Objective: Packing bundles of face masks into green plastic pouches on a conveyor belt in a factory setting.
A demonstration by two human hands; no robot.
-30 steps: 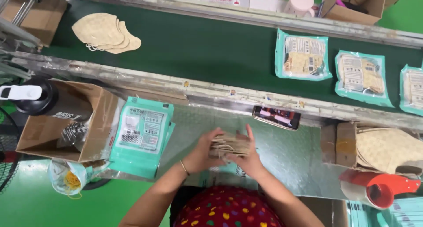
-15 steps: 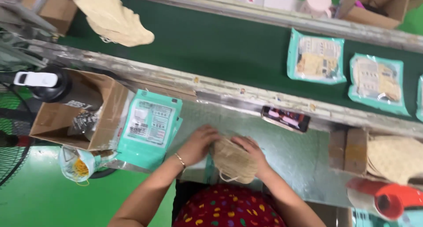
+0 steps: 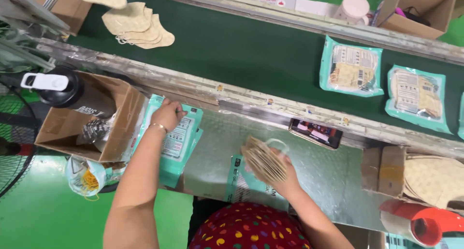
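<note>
On the shiny metal table [image 3: 333,176], the right hand [image 3: 285,174] is curling shut around a stack of tan masks [image 3: 263,159], holding it up a little over a teal bag [image 3: 241,183] lying at the table's near edge. The left hand [image 3: 166,114] is reaching out to the left, well apart from the right one, and its fingers are bending down onto the top of a pile of teal bags [image 3: 179,142]; I cannot tell if it is pinching one. Just beside that pile a brown box [image 3: 72,133] is sitting with a black bottle [image 3: 67,90] in it. A phone [image 3: 315,133] is leaning on the rail behind the masks. Beyond the rail, filled bags [image 3: 352,67] and loose masks [image 3: 137,26] are lying on the green belt [image 3: 232,51]. A red tape roll [image 3: 425,225] is sitting at the right, near another box of masks [image 3: 430,179].
</note>
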